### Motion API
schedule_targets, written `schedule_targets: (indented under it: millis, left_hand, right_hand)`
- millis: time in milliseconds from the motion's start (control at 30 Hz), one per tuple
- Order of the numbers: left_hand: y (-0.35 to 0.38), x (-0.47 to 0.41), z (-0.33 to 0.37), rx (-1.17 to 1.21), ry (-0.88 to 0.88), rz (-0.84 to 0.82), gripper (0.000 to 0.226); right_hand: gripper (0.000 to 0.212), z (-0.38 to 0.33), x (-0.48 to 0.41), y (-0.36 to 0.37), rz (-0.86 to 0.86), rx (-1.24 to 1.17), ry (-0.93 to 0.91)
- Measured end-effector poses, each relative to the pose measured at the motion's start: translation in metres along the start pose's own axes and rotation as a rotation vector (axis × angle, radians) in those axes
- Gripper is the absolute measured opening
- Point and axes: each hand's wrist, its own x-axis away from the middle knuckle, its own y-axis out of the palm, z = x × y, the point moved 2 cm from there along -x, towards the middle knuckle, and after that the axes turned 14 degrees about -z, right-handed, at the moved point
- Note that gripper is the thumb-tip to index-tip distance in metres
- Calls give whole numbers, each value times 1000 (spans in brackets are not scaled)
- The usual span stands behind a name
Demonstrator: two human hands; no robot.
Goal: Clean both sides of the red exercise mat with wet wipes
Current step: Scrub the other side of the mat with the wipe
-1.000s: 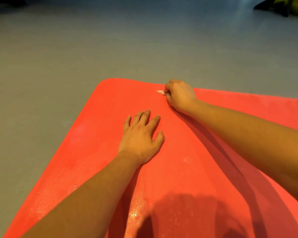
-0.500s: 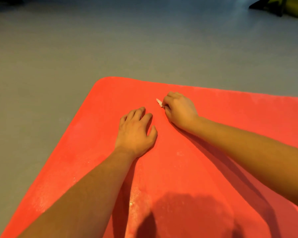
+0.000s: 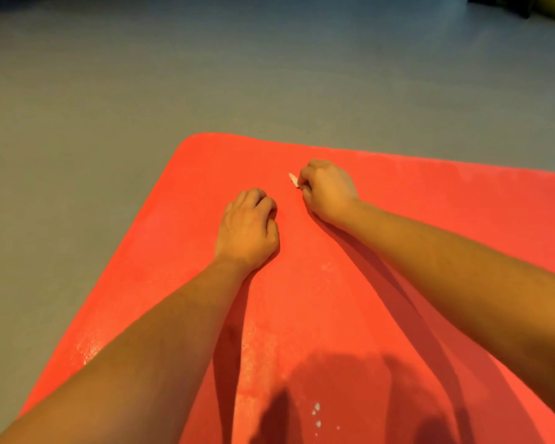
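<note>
Red exercise mat (image 3: pixel 430 200) lies flat on the floor (image 3: pixel 205 75) under both your hands, near its far-left corner. Your right grip (image 3: pixel 329 190), nearer the far edge, clenches the wet wipe (image 3: pixel 293 180) against the mat; your left grip (image 3: pixel 247 229) rests curled and empty just beside it.

Matt red foam mat (image 3: pixel 398 251) on smooth grey floor (image 3: pixel 141 91).
</note>
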Motion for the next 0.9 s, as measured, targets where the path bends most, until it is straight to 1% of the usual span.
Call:
schedule_targets:
  millis: [67, 167, 233, 300, 433, 533, 600, 700, 800, 867, 900]
  left_hand:
    - [0, 1, 0, 15, -13, 17, 31]
    - [0, 0, -1, 19, -23, 26, 29]
    - [0, 0, -2, 17, -20, 21, 28]
    - [0, -1, -2, 12, -11, 19, 29]
    - [-1, 1, -1, 7, 0, 31, 30]
    - [-3, 3, -2, -2, -11, 33, 25]
    - [-3, 5, -1, -17, -20, 11, 22]
    - [-6, 7, 0, -43, -32, -23, 19]
    - [-7, 10, 2, -45, -32, -58, 23]
    - [-7, 16, 4, -39, -27, -88, 28]
    - [-8, 20, 4, -38, -22, -104, 30]
  right_hand:
    - [15, -13, 37, 6, 27, -40, -70]
    - [12, -29, 89, 14, 34, -36, -206]
    - [14, -28, 94, 12, 13, -30, -263]
    - [16, -19, 74, 10, 11, -8, -231]
    - [17, -7, 32, 5, 19, -26, 5]
    - [17, -22, 42, 6, 16, -30, 51]
    - [16, -34, 65, 6, 15, -46, 21]
    - [16, -53, 109, 9, -9, -85, -72]
    - [14, -71, 150, 11, -47, -83, -206]
    - [17, -71, 157, 10, -79, -58, -268]
    - [18, -68, 150, 9, -88, -33, -268]
